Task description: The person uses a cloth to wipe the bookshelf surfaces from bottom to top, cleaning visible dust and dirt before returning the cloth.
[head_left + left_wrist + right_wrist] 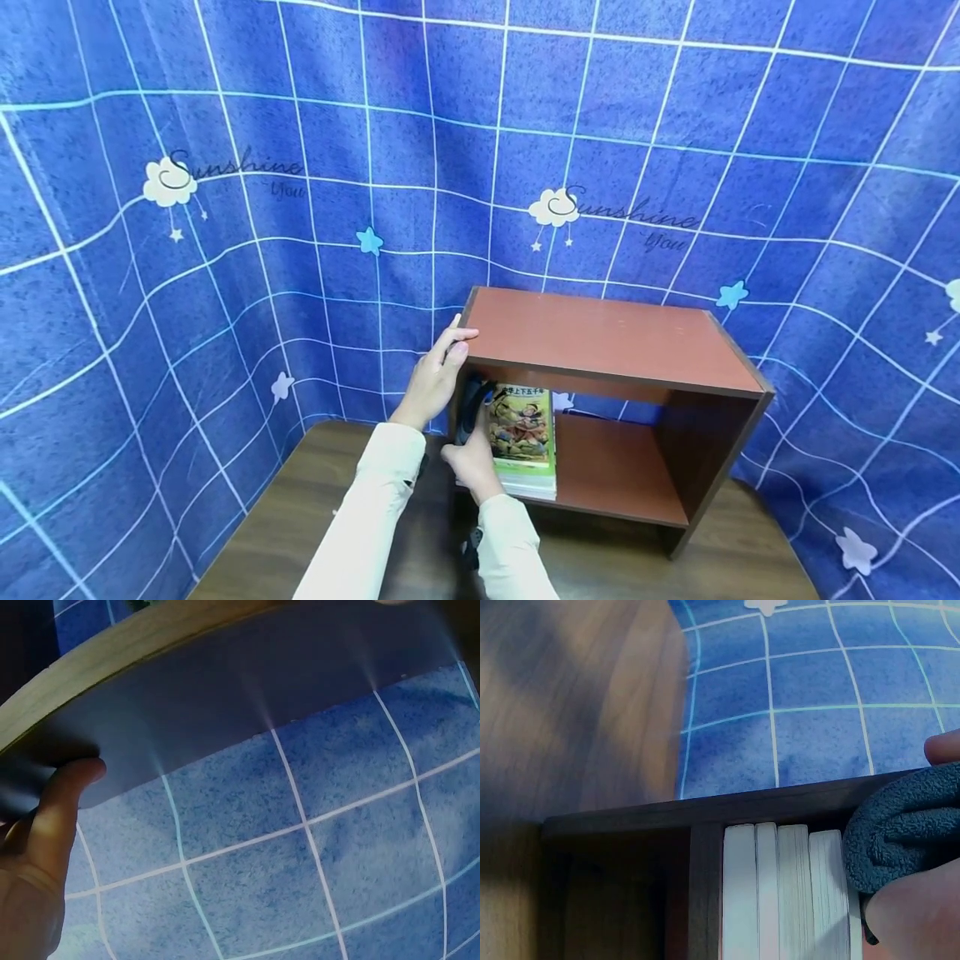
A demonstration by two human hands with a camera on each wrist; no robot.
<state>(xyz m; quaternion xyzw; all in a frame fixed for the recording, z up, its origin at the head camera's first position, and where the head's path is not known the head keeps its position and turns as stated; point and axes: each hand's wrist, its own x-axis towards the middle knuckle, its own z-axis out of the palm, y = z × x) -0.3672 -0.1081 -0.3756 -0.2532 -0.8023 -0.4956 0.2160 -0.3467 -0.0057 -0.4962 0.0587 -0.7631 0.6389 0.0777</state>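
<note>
My left hand (pixel 435 379) rests on the upper left corner of a small brown bookshelf (pixel 600 333), fingertips over its edge. In the left wrist view a digit (pixel 64 802) presses against the shelf's dark side panel (pixel 225 712). Inside the left end of the shelf, my right hand (pixel 474 458) grips a dark blue-green folded towel (pixel 892 817), thumb on the near side. The towel lies right against a row of upright books (pixel 791 892). One book's colourful, green-edged cover (pixel 521 429) faces the right side of the compartment.
The shelf stands on a wood-grain table (pixel 330 492) in front of a blue curtain (pixel 420 167) with white grid lines. Its right side panel (pixel 705 467) and bare lower board (pixel 622 467) lie right of the books.
</note>
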